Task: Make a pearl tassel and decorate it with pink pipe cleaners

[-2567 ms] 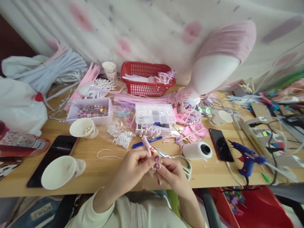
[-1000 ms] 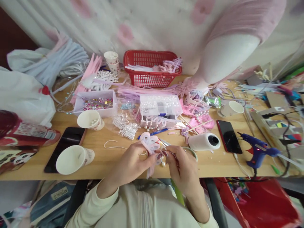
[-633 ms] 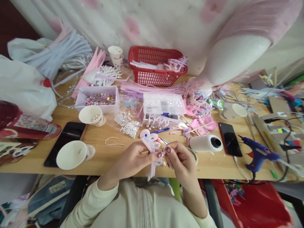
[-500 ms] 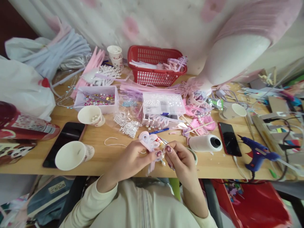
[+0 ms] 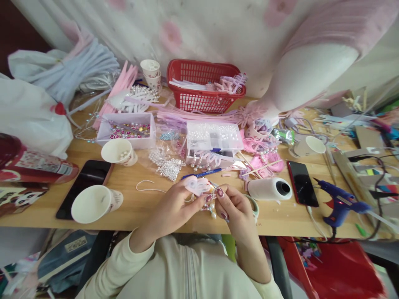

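My left hand (image 5: 174, 207) pinches a pale pink looped craft piece (image 5: 196, 185) made of fuzzy wire, held just above the wooden table's (image 5: 134, 207) front edge. My right hand (image 5: 232, 207) is closed beside it, its fingertips meeting the left hand's at the piece. A small pearl (image 5: 213, 215) dangles below the fingers. Scissors with pale green handles (image 5: 254, 205) lie partly hidden under my right hand. A blue pen (image 5: 202, 173) lies just beyond the piece.
A white thread spool (image 5: 269, 189), a red-edged phone (image 5: 301, 183) and a blue glue gun (image 5: 338, 203) lie to the right. Paper cups (image 5: 93, 203), a dark phone (image 5: 82, 187), bead boxes (image 5: 213, 139), loose pearls (image 5: 165, 166) and a red basket (image 5: 204, 87) crowd the table behind.
The pink piece has tipped from upright to lying flatter over my left fingers. Both hands stay pinched together at it, and the pearl now hangs below.
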`<control>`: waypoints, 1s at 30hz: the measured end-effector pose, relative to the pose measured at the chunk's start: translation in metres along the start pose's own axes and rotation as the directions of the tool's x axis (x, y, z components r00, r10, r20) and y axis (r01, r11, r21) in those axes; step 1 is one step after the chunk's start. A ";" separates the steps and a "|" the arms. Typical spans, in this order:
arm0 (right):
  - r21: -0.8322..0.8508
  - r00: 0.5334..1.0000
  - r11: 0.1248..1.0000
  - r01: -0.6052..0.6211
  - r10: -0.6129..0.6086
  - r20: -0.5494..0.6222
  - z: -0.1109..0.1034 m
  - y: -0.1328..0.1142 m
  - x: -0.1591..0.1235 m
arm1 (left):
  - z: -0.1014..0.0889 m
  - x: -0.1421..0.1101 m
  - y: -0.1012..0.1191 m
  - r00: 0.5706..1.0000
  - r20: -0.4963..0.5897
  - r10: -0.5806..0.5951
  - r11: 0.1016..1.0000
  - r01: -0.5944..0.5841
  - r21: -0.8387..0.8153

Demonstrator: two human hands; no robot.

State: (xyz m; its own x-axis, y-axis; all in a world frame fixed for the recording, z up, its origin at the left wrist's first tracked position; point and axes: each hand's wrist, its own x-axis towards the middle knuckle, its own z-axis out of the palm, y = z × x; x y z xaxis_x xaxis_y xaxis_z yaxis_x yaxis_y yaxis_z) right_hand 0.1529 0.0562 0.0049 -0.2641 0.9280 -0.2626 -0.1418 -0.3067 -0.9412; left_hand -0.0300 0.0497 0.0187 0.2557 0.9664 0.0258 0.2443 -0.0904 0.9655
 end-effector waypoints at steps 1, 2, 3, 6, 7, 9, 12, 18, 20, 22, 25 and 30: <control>0.036 1.000 0.999 -0.007 0.007 -0.009 0.000 0.000 0.000 | 0.002 0.001 -0.001 0.999 0.019 -0.036 0.998 0.036 -0.045; 0.077 1.000 0.997 -0.014 0.015 -0.020 0.001 0.000 0.000 | 0.004 0.001 -0.002 0.996 0.036 -0.079 0.992 0.082 -0.100; 0.121 0.999 0.992 -0.020 0.024 -0.030 0.002 -0.001 0.000 | 0.006 0.002 -0.004 0.992 0.045 -0.121 0.980 0.127 -0.157; 0.240 0.996 0.969 -0.052 0.067 -0.055 0.006 -0.003 0.002 | 0.013 0.001 -0.010 0.978 -0.094 -0.183 0.956 0.155 -0.250; 0.276 0.995 0.959 -0.069 0.087 -0.055 0.007 -0.003 0.002 | 0.014 0.000 -0.012 0.965 -0.199 -0.173 0.966 0.126 -0.226; 0.345 0.990 0.933 -0.107 0.132 -0.048 0.009 -0.003 0.004 | 0.014 -0.001 -0.012 0.917 -0.393 -0.069 0.995 0.035 -0.094; 0.410 0.984 0.899 -0.151 0.177 -0.025 0.013 -0.002 0.005 | 0.011 -0.002 -0.006 0.894 -0.410 0.181 0.980 -0.129 0.151; 0.431 0.990 0.893 -0.127 0.142 -0.004 0.023 -0.002 0.005 | 0.014 0.002 0.003 0.908 -0.287 0.305 0.932 -0.224 0.284; 0.427 0.991 0.900 -0.092 0.127 -0.053 0.026 -0.001 0.005 | 0.016 0.003 0.001 0.910 -0.268 0.316 0.927 -0.237 0.289; 0.410 0.989 0.912 -0.038 0.093 -0.115 0.028 0.001 0.004 | 0.018 0.003 -0.002 0.896 -0.266 0.356 0.911 -0.270 0.311; 0.364 0.983 0.931 0.038 0.030 -0.179 0.029 0.004 0.003 | 0.019 0.004 -0.005 0.850 -0.279 0.446 0.863 -0.326 0.387; 0.259 0.987 0.964 0.066 -0.026 -0.157 0.027 0.010 0.003 | 0.015 0.005 -0.007 0.823 -0.150 0.547 0.726 -0.377 0.575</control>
State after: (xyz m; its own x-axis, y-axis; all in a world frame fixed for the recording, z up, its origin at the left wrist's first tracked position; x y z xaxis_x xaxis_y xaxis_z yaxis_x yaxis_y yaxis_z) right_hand 0.1247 0.0505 0.0008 -0.1077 0.9573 -0.2684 -0.4007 -0.2889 -0.8695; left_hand -0.0166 0.0518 0.0088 0.2037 0.7825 0.5884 0.6190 -0.5686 0.5418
